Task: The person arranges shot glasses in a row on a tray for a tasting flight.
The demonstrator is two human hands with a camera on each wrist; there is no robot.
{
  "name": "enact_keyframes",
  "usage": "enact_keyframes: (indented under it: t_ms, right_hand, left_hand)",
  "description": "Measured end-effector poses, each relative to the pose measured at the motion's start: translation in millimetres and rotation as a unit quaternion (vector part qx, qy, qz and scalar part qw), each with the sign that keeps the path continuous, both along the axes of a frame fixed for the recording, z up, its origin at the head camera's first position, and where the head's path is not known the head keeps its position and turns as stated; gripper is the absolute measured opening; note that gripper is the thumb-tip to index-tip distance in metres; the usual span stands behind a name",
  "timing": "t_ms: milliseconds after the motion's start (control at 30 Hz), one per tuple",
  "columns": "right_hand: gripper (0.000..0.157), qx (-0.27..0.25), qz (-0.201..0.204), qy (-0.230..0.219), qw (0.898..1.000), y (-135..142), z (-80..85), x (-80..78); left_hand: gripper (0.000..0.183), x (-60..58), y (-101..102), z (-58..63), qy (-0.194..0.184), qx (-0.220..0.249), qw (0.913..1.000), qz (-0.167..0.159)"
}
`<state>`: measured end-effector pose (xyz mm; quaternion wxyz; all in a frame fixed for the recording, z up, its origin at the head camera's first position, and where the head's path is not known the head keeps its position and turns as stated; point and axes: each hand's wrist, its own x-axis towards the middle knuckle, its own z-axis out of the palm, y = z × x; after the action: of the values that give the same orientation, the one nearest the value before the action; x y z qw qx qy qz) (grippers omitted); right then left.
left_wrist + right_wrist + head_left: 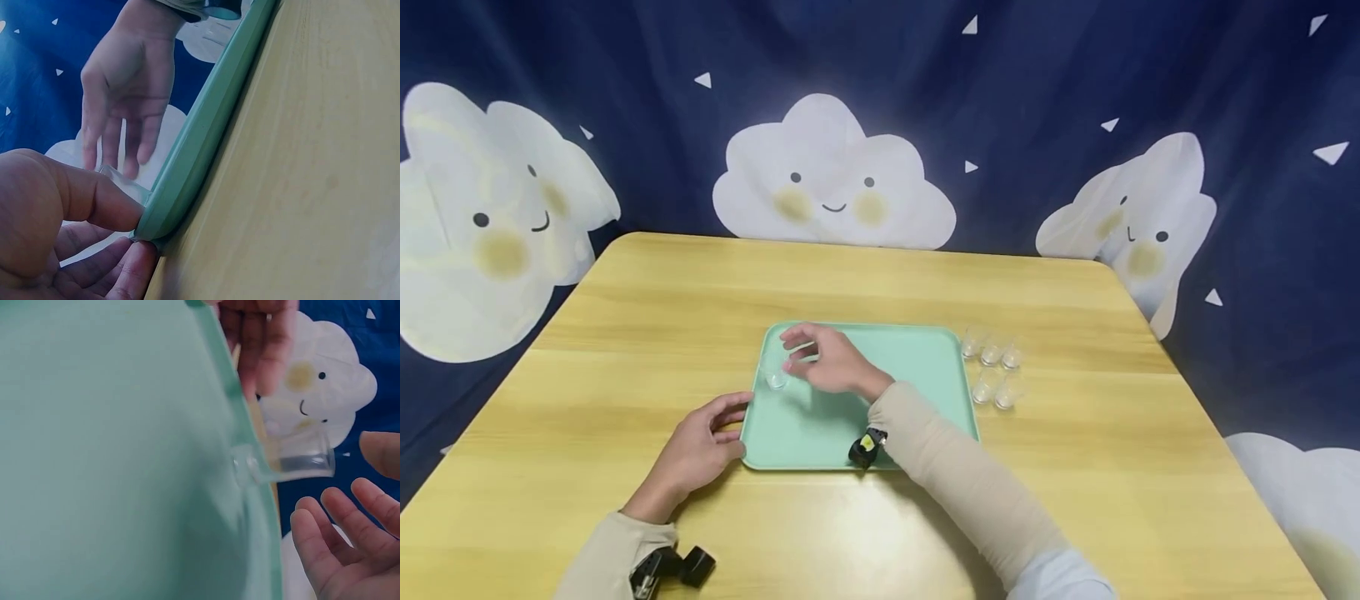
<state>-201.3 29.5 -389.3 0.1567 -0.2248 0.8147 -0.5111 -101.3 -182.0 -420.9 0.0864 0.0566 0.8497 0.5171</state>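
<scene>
A small clear shot glass [777, 379] [306, 464] stands upright on the left part of a light green tray [820, 429]. My right hand [831, 358] [350, 550] is just beside this glass, thumb and fingers spread apart, with a gap to the glass in the right wrist view. At the tray's front left side, my left hand [700, 442] rests its fingertips and thumb against the rim [181, 178]. The left fingers are relaxed rather than wrapped around it.
Several more clear shot glasses [991, 354] stand on the wooden table [1075, 467] just right of the tray, in two rows. Behind the table hangs a dark blue curtain [880, 50] with white clouds. A black wrist camera [865, 450] overhangs the tray's front edge.
</scene>
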Motion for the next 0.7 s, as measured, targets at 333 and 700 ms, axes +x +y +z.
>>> enact_keyframes:
  t_ms: [333, 700]
  right_hand:
    - [0.033, -0.075, -0.016, -0.017, 0.997, 48, 15.5, 2.0]
    - [0.036, -0.179, -0.057, -0.024, 0.982, 113, 34.0, 12.9]
  left_hand:
    - [0.063, -2.7, 1, 0.2, 0.004, 0.006, 1.0, 0.0]
    - [0.062, 0.7, 1, -1.0, 0.003, 0.005, 1.0, 0.008]
